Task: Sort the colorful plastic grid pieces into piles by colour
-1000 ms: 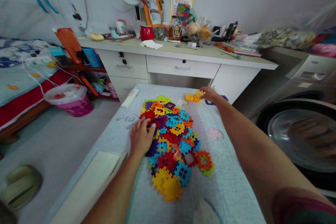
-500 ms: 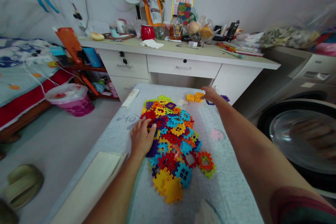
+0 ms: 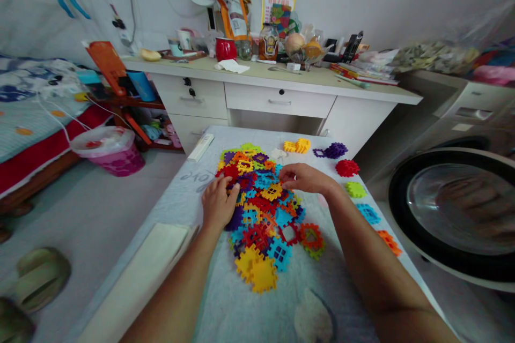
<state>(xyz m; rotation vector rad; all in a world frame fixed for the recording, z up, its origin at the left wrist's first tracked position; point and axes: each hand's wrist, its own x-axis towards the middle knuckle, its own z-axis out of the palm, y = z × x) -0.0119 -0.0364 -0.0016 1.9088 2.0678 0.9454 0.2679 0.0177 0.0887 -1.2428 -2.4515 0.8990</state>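
A heap of colourful interlocking plastic tiles [image 3: 263,209] lies on a light blue cloth-covered table [image 3: 346,284]. My left hand [image 3: 218,204] rests flat on the heap's left side, fingers spread over red and purple tiles. My right hand [image 3: 303,178] hovers over the heap's upper right, fingers curled down onto a blue tile. Sorted small stacks sit apart: yellow tiles [image 3: 296,146] at the far edge, then purple [image 3: 335,150], red [image 3: 346,168], green [image 3: 355,189], blue [image 3: 368,213] and orange [image 3: 389,242] along the right edge.
A white remote [image 3: 200,147] lies at the table's far left corner and a pale book [image 3: 140,278] at its near left. Beyond stand a cluttered desk [image 3: 277,83], a pink bin [image 3: 108,151], a bed [image 3: 28,118] at left and a washing machine [image 3: 454,214] at right.
My right hand has left the yellow stack at the far edge and come back to the heap's upper right. My left hand has stayed on the heap.
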